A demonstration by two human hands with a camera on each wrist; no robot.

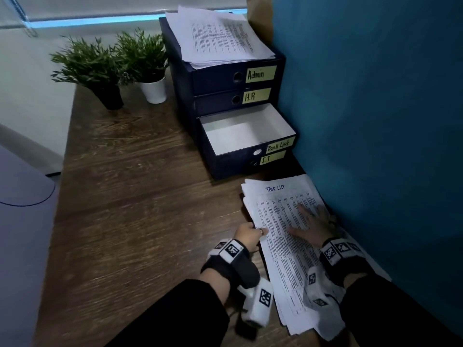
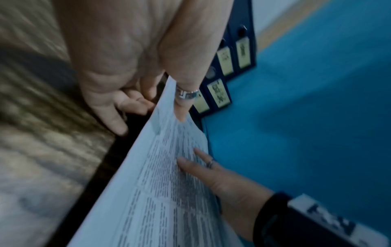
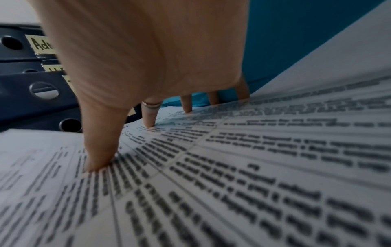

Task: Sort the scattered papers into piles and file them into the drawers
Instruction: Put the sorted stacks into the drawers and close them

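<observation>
A pile of printed papers headed "Task List" lies on the wooden desk beside the blue partition. My left hand pinches the pile's left edge, thumb on top and fingers under it. My right hand lies flat on the pile with its fingers spread and straight. The dark blue drawer unit stands behind, its "Task List" drawer pulled out and showing a bare white inside. The Admin, H.R and IT drawers are pushed in. Another stack of papers rests on top of the unit.
Two potted plants stand at the desk's back left. A blue partition walls off the right side, close to the papers. A pale rounded chair or object sits off the desk's left edge. Bare wooden desk spreads left of my hands.
</observation>
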